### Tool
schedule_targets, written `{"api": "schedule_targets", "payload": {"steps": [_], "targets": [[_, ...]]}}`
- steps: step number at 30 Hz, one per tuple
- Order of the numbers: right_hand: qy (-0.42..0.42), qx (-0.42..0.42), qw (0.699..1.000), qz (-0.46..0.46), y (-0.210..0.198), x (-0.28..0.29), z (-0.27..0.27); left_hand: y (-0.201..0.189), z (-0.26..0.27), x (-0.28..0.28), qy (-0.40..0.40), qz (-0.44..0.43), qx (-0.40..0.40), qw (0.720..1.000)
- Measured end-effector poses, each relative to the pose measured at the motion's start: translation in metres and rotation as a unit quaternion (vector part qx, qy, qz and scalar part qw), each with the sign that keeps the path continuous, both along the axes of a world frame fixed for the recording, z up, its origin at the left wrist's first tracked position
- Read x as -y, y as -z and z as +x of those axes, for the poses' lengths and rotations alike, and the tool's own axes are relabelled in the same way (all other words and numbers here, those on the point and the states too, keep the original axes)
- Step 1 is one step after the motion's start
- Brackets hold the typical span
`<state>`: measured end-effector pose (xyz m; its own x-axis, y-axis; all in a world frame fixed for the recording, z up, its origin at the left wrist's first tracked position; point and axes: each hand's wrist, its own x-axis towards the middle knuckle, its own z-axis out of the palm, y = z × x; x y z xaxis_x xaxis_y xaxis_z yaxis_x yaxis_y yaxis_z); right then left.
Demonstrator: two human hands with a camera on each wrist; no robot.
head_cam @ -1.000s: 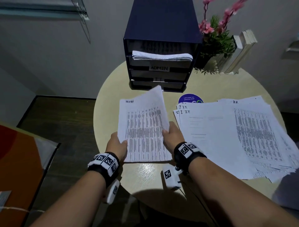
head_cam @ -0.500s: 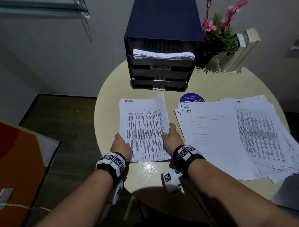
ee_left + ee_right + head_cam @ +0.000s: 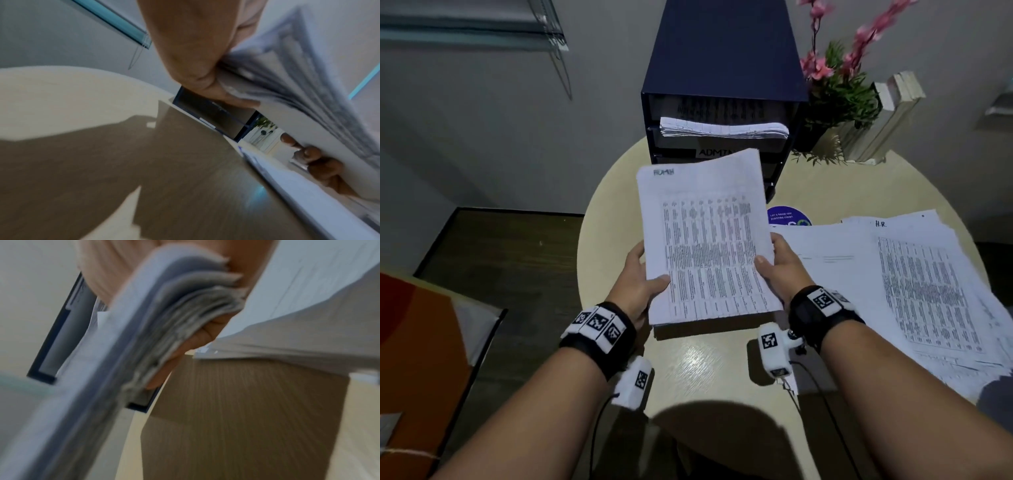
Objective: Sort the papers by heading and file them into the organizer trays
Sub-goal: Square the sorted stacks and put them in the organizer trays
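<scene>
Item: ADMIN stack point(image 3: 705, 240), lifted clear of the worktop point(image 3: 722, 370), just in front of the organizer point(image 3: 722, 85). Our left hand point(image 3: 640, 277) and right hand point(image 3: 780, 263) each clamp a side edge. Step, as we judge it: filing. Next: level the stack and feed it into the ADMIN tray point(image 3: 722, 128), already part full. Right of the organizer: spread papers point(image 3: 893, 291); the path ahead is open.
</scene>
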<state>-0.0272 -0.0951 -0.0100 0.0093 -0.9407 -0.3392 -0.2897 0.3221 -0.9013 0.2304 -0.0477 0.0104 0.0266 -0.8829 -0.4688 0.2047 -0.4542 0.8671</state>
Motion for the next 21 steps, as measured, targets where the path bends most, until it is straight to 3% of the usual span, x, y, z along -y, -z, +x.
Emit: {"api": "schedule_targets", "payload": {"steps": [4, 10, 15, 18, 21], "targets": [[0.028, 0.035, 0.999, 0.018, -0.014, 0.021, -0.019, -0.02, -0.015, 0.027, 0.043, -0.027, 0.008, 0.999], [0.003, 0.024, 0.999, 0.022, -0.032, 0.044, -0.034, -0.035, -0.025, 0.053, 0.08, -0.067, 0.01, 0.995], [0.112, 0.066, 0.992, 0.001, -0.047, 0.06, -0.025, -0.045, -0.023, 0.066, 0.098, -0.049, -0.017, 0.994], [0.131, 0.074, 0.989, -0.005, -0.047, 0.064, -0.017, -0.046, -0.024, 0.076, 0.093, -0.057, 0.04, 0.993], [0.11, 0.092, 0.99, -0.013, -0.051, 0.065, -0.004, -0.041, -0.015, 0.088, 0.037, -0.081, 0.103, 0.991]]}}
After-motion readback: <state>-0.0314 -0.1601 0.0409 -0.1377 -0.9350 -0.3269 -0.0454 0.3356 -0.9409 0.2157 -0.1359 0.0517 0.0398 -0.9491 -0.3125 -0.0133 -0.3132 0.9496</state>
